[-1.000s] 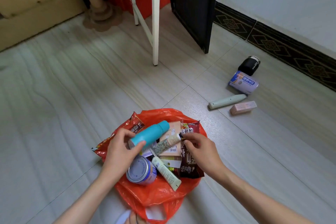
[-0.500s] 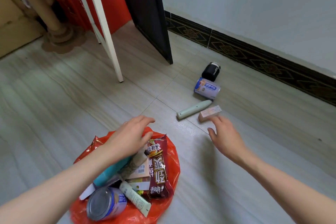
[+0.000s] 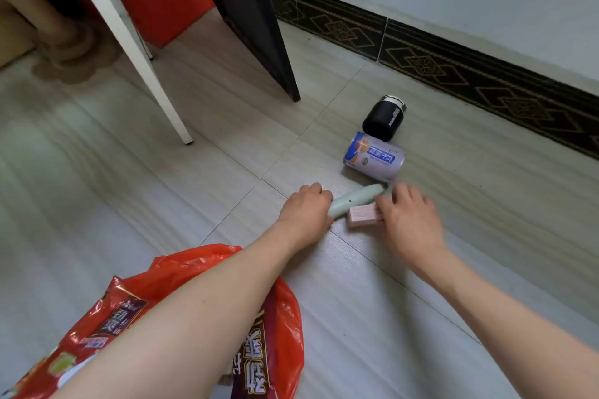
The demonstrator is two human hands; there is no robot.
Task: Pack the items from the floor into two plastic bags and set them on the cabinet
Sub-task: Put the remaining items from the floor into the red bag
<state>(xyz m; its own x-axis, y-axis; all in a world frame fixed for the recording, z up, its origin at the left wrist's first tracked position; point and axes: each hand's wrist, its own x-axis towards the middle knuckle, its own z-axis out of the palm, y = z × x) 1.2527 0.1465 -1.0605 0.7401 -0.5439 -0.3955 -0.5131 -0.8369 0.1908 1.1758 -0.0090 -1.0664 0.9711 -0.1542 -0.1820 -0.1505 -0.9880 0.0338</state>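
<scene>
— On the pale floor tiles, what are the hands doing?
— The left hand (image 3: 304, 210) has its fingers curled round the near end of a pale green tube-shaped item (image 3: 355, 201) that lies flat. The right hand (image 3: 408, 220) is blurred; its fingers curl down over the far end of a small pink box (image 3: 362, 216), pinching it.
— How do those two things lie?
— The pink box lies just beside the green item, on the near side of it, apparently touching.
— Anything else still on the floor?
— A blue and white can (image 3: 374, 157) lies on its side just beyond the green item's far tip. A black jar (image 3: 384, 118) lies next to the can, nearer the patterned skirting (image 3: 453, 65).
— And the bag?
— The red plastic bag (image 3: 201, 264) lies open on the floor at the lower left, under the left forearm, well apart from the can and jar. Snack packets (image 3: 121, 317) with dark red wrappers show inside it.
— What stands behind?
— A white leg (image 3: 129, 42) and a dark panel (image 3: 259, 26).
</scene>
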